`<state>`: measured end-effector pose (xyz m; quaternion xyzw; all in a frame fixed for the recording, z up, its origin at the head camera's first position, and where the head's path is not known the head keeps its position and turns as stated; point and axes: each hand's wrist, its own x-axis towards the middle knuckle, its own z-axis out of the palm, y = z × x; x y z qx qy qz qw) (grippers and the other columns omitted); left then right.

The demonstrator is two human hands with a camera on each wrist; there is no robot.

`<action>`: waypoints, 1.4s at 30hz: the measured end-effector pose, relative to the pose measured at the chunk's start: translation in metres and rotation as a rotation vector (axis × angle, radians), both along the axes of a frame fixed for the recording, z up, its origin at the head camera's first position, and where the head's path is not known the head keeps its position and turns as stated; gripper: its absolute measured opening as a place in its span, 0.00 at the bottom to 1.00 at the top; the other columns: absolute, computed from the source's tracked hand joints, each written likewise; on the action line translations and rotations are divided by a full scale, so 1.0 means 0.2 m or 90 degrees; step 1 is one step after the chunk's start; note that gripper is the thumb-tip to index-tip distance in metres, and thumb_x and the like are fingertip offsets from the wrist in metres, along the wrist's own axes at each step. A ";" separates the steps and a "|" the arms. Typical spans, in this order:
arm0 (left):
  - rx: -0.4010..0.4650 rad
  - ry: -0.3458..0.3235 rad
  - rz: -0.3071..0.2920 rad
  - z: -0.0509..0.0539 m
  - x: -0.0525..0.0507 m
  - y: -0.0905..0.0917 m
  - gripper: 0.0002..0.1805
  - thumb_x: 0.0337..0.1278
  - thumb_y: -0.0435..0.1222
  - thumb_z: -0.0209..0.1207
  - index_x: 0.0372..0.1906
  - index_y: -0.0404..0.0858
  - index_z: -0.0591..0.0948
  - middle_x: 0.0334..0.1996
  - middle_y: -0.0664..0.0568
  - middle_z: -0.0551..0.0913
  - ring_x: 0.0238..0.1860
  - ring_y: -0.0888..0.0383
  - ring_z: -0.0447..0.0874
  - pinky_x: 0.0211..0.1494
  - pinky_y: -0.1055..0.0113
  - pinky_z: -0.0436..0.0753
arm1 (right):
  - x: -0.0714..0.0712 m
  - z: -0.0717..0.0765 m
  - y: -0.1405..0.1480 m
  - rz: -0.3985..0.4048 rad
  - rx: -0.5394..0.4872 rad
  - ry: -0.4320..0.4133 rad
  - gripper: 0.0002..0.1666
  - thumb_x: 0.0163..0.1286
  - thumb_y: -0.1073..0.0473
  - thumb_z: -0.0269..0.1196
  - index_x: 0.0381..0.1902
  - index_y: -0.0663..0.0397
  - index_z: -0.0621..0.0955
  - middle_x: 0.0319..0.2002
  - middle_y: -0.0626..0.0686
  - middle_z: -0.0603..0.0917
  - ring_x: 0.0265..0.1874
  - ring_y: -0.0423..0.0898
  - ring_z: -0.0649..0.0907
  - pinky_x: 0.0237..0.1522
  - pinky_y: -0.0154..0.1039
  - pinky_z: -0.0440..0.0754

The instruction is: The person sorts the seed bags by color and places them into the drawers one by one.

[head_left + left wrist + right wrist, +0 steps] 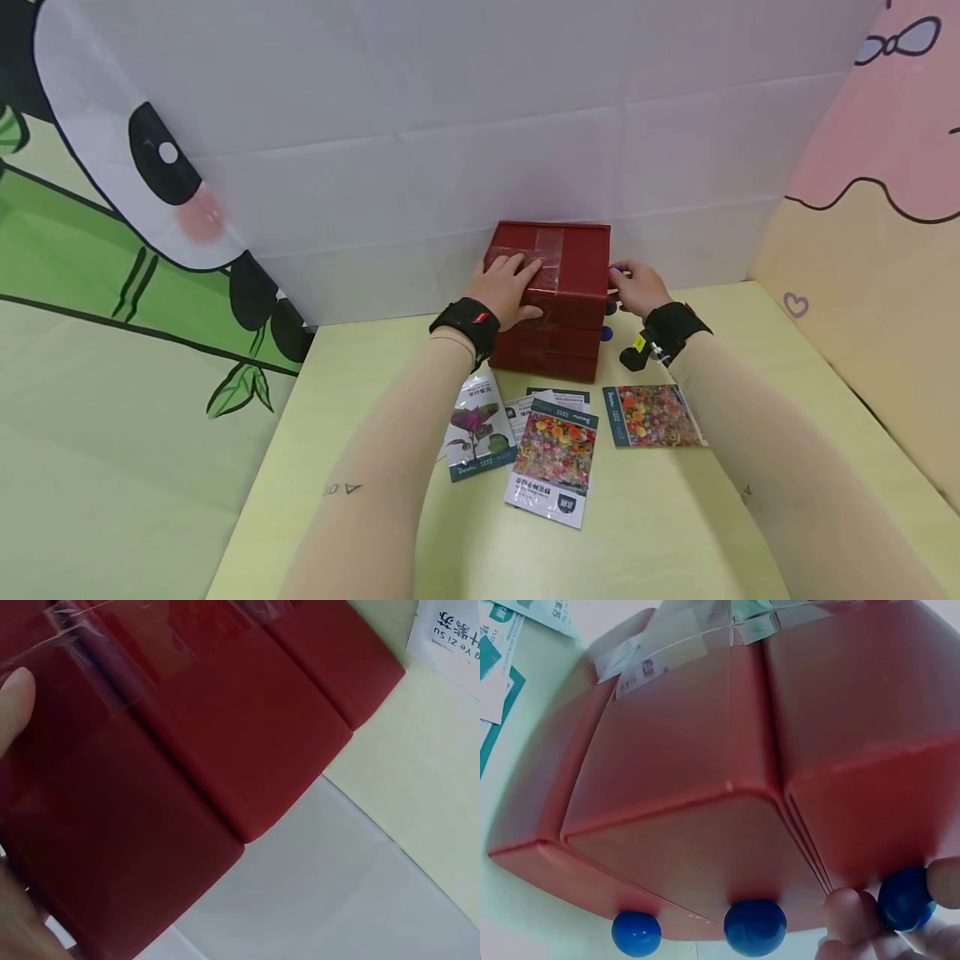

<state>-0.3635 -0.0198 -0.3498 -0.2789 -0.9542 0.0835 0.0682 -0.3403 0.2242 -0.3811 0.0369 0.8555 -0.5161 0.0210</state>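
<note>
From my head view, a dark red box [587, 260] stands on a pale yellow tabletop [360, 517], near a white backdrop [420, 192]. My left hand [504, 292] rests on its taped top, fingers extended and grasping nothing; my right hand [640, 289] is at the box's right side. Nearer me lie flower-printed packets [555, 454], some overlapping, one apart on the right. In my left wrist view, the box's glossy red panels carry clear tape [112, 667]. In my right wrist view, my right fingers pinch the blue knob [906, 898] of the uppermost section; two matching knobs [755, 928] line up beside it.
</note>
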 end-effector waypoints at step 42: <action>0.079 -0.077 0.084 0.01 0.03 0.06 0.51 0.47 0.79 0.34 0.76 0.59 0.52 0.76 0.49 0.50 0.75 0.48 0.45 0.69 0.33 0.46 | 0.09 -0.06 0.05 0.041 -0.023 0.062 0.27 0.78 0.48 0.45 0.64 0.62 0.67 0.52 0.67 0.78 0.49 0.61 0.80 0.41 0.40 0.79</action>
